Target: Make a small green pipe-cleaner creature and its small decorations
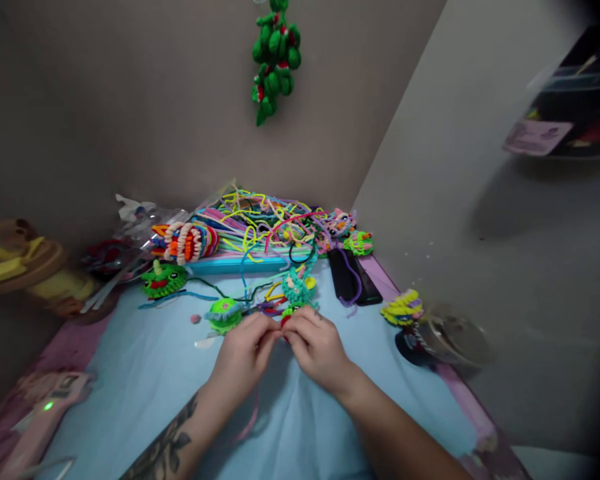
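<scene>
Forearms, hands, red piece probably pinched

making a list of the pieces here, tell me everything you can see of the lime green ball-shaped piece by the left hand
The lime green ball-shaped piece looks fuzzy, as if coiled from chenille stem. A pale blue ruffled band curves across it, and a small pink spot shows near the top. It rests on the light blue cloth, just beyond the left hand; whether they touch is unclear. Finer details are blurred.

One red piece, one turquoise figure, one blue tray
</scene>
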Demonstrator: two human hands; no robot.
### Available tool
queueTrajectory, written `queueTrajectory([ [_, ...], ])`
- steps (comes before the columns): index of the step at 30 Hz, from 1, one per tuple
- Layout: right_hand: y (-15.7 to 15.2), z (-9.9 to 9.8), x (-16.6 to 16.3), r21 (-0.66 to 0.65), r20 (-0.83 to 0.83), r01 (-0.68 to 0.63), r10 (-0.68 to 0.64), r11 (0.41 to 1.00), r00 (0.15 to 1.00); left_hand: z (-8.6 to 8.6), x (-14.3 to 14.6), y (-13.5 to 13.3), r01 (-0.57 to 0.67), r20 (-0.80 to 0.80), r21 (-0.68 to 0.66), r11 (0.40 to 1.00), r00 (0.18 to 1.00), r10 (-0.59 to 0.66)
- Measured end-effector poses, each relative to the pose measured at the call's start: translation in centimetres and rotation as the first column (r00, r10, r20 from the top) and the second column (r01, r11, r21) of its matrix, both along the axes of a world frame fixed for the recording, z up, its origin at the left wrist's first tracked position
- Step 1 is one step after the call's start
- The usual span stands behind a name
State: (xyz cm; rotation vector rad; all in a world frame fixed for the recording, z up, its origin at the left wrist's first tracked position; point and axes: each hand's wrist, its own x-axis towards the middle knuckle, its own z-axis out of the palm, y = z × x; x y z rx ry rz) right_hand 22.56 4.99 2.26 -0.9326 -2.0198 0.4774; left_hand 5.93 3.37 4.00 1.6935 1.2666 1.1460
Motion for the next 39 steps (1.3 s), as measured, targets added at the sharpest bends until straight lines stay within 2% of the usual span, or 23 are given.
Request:
queueTrajectory([
  [4, 0.0, -0.5, -0.5, -0.007, -0.012, -0.001, 0.001, 1.000, 1.000, -1.0, 0.2, -0.3, -0.065, -0.003, -0.004, 0.998, 0.998, 0.065],
  [8, 0.0, -0.4, -0.1, 0.008, -0.062, 0.011, -0.011, 1.000, 0.998, -1.2, 0.2, -0.5, -0.053, 0.094, -0.159, 0.986, 0.993, 0.069],
  [10, 0.7, -0.1, 1.2, 0.026, -0.056, 0.118, -0.117, 0.993, 0.992, -1.2, 0.2, -0.5, -0.042, 0.144, -0.234, 0.971, 0.987, 0.077],
  [11, 1.4, -0.1, 2.0, 0.035, -0.051, 0.250, -0.248, 0.968, 0.967, -1.1, 0.1, -0.6, -0.046, 0.151, -0.251, 0.967, 0.985, 0.087],
  [12, 2.2, -0.1, 3.0, 0.034, -0.030, 0.434, -0.433, 0.900, 0.901, -1.1, 0.1, -0.7, -0.054, 0.147, -0.254, 0.966, 0.985, 0.094],
  [14, 4.1, -0.5, 4.6, 0.036, 0.140, 0.692, -0.689, 0.721, 0.711, -1.1, 0.0, -0.8, -0.061, 0.118, -0.232, 0.971, 0.989, 0.090],
  [15, 5.1, -0.8, 5.3, 0.032, 0.251, 0.761, -0.742, 0.648, 0.622, -1.1, 0.0, -0.9, -0.057, 0.098, -0.213, 0.975, 0.992, 0.080],
  [17, 6.6, -1.8, 6.0, 0.020, 0.449, 0.813, -0.732, 0.582, 0.512, -1.2, 0.0, -1.1, -0.044, 0.049, -0.164, 0.985, 0.997, 0.052],
  [19, 7.6, -2.7, 6.1, 0.001, 0.562, 0.832, -0.689, 0.554, 0.458, -1.2, 0.0, -1.3, -0.037, -0.005, -0.116, 0.993, 0.999, 0.037],
  [23, 8.3, -3.4, 6.0, -0.022, 0.615, 0.867, -0.677, 0.497, 0.404, -1.2, -0.2, -1.3, -0.055, -0.060, -0.055, 0.997, 0.997, 0.052],
  [31, 8.8, -3.4, 6.8, -0.075, 0.584, 0.871, -0.687, 0.485, 0.433, -1.0, -0.2, -1.4, -0.081, -0.072, 0.004, 0.997, 0.994, 0.081],
  [35, 8.8, -3.6, 7.1, -0.107, 0.532, 0.846, -0.688, 0.523, 0.493, -0.9, -0.2, -1.4, -0.084, -0.091, 0.035, 0.996, 0.992, 0.087],
  [39, 7.5, -3.7, 6.5, -0.096, 0.475, 0.811, -0.689, 0.577, 0.547, -1.0, -0.2, -1.5, -0.080, -0.110, 0.072, 0.994, 0.990, 0.088],
])
